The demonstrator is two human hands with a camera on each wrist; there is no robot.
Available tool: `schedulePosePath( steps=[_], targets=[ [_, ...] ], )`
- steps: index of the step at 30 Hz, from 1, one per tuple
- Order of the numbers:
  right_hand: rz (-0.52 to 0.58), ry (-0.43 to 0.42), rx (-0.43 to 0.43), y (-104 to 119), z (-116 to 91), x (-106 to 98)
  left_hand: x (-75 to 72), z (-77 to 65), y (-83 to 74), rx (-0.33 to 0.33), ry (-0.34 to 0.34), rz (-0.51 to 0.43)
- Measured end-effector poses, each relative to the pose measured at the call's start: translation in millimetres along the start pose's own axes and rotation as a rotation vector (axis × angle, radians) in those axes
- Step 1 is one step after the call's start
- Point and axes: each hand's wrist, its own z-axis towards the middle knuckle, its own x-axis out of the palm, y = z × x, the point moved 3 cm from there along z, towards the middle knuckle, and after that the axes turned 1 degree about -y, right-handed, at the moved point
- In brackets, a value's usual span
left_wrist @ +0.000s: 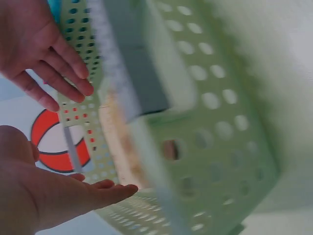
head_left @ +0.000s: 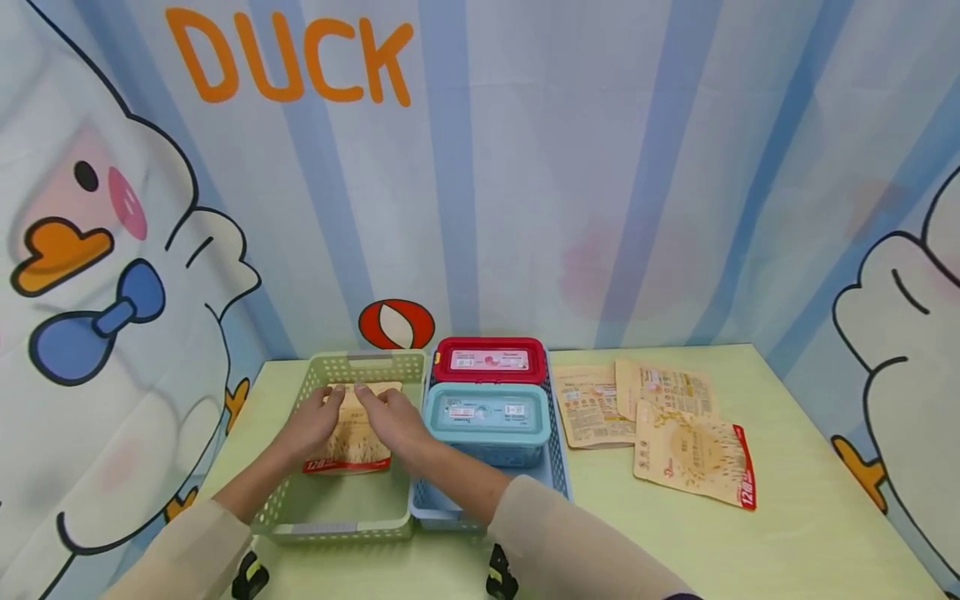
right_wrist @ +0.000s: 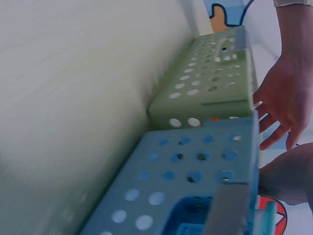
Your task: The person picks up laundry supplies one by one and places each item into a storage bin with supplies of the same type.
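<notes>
Both hands hover at the green perforated basket (head_left: 337, 527) on the left of the table. A beige food pouch (head_left: 356, 446) with a red bottom band lies inside it. In the head view my left hand (head_left: 311, 425) overlaps the pouch's left edge and my right hand (head_left: 397, 425) its upper right. Straight, spread fingers show on the right hand (left_wrist: 49, 58) in the left wrist view. The left hand (right_wrist: 288, 98) has extended fingers in the right wrist view. No object shows in either hand's grasp.
Beside the green basket stands a blue basket (head_left: 442, 518) holding a red-lidded box (head_left: 490, 361) and a teal-lidded box (head_left: 487, 414). Three beige pouches lie to the right, the nearest pouch (head_left: 693, 454) overlapping the others. A patterned curtain (head_left: 525, 167) hangs behind the table.
</notes>
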Motion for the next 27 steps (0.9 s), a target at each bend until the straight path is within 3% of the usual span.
schedulePosePath(
  steps=[7,11,18,24,27],
  targets=[
    [0.022,0.05,-0.016,14,-5,-16,-19.8,-4.7,-22.2,0.057,0.103,-0.02],
    [-0.001,0.118,-0.047,22,-8,-30,-29.3,-4.7,-34.1,0.114,0.121,-0.042],
    [-0.069,0.212,-0.109,40,-13,-55,-43.5,-10.4,-55.4,0.247,0.09,0.033],
    [-0.201,0.239,-0.232,55,-20,-78,-60.8,-19.1,-77.5,0.415,0.051,0.139],
    [-0.272,0.267,-0.301,61,-24,-95,-67.3,-22.7,-85.6,0.457,0.017,0.194]
  ],
)
